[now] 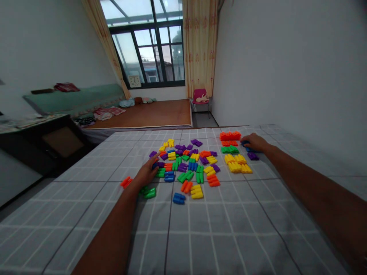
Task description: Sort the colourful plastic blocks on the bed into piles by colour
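Across the near part of the scene spreads a grey checked tablecloth [183,236], its grid of pale and dark lines running away from the viewer. Nearest among the small plastic pieces lies a blue piece [179,198], with a yellow piece [197,192] and an orange piece [186,186] just beyond it to the right; a green piece [149,193] lies to the left beside the forearm. Farther on, a loose scatter of mixed pieces [185,167] in purple, green, orange, yellow and blue occupies the middle. The left hand [147,170] reaches its left edge, fingers bent by a dark blue piece; whether it grips cannot be told. To the right, the pieces are grouped by colour: a yellow group [237,165], a purple piece [253,156], a green row [229,149] and, farthest, an orange stack [230,136]. Beside these the right hand [254,142] is lowered, fingers close together over blue pieces [249,149]; its hold is likewise hidden. Beyond the table stand a dark cabinet [64,141] at left, a brown-topped bed [160,113], a pink chair [200,93] and, below the window [145,49], a square clock [134,81], its dial marks too small to read.
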`<state>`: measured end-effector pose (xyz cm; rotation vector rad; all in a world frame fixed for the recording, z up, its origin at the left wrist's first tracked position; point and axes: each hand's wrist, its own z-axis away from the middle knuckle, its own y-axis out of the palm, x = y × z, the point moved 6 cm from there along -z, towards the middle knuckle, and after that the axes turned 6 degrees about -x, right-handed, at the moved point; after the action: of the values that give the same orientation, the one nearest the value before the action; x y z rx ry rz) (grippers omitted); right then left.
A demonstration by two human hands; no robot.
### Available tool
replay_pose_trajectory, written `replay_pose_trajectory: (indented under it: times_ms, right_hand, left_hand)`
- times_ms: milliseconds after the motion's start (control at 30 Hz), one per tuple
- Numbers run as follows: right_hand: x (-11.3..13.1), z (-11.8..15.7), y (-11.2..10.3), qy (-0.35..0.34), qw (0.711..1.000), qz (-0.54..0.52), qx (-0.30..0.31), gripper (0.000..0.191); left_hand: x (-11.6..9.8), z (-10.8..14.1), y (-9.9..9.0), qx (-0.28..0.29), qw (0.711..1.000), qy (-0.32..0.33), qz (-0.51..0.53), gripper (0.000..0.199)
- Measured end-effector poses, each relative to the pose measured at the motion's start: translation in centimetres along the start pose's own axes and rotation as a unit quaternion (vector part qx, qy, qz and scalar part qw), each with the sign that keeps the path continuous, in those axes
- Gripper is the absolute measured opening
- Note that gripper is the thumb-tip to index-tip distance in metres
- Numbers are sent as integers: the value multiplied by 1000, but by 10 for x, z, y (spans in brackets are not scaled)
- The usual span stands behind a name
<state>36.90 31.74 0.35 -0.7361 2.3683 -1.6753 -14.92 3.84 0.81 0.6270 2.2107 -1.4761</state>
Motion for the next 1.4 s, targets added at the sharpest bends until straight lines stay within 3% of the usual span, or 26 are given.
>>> replay_pose_trajectory:
  times_ms: [100,167,233,300,400,567,667,800,933,1067,1233,1400]
  right_hand:
    - [5,3,-5,-5,998,42,38,31]
    - [16,0,-17,-7,998,52,18,31]
    - [44,-6,-29,-30,999,43,-15,29]
    - [90,-10,-37,-79,996,10,-30,29]
    - [181,-5,-38,-169,984,-61,-12,30]
    - [325,34,-20,-307,939,-138,66,29]
    - [379,51,-3,-331,924,-153,113,26]
    - [423,66,13,-360,908,-172,129,28]
    - [435,74,19,-384,903,-142,129,48]
    - [417,69,6,-323,932,-139,92,45]
    - [352,55,-11,-157,970,-182,31,36]
    - [275,57,-5,-63,963,-263,7,31]
  left_hand:
    - [-3,0,-4,-8,1000,10,8,67]
    - [-3,0,-5,-12,1000,15,19,66]
    - [-2,-1,-6,-11,999,14,32,64]
    - [-1,-2,-5,-3,999,4,34,59]
    - [2,-3,-8,-2,1000,-22,10,53]
    - [12,1,-14,0,998,-43,-47,57]
    - [21,1,-15,-2,996,-49,-78,57]
    - [25,-1,-14,-11,993,-25,-117,55]
    - [21,-2,-11,-8,991,-11,-134,49]
    - [16,-2,-7,4,990,4,-141,45]
    - [16,-4,-3,7,990,11,-142,42]
    - [16,-5,-1,8,988,22,-156,38]
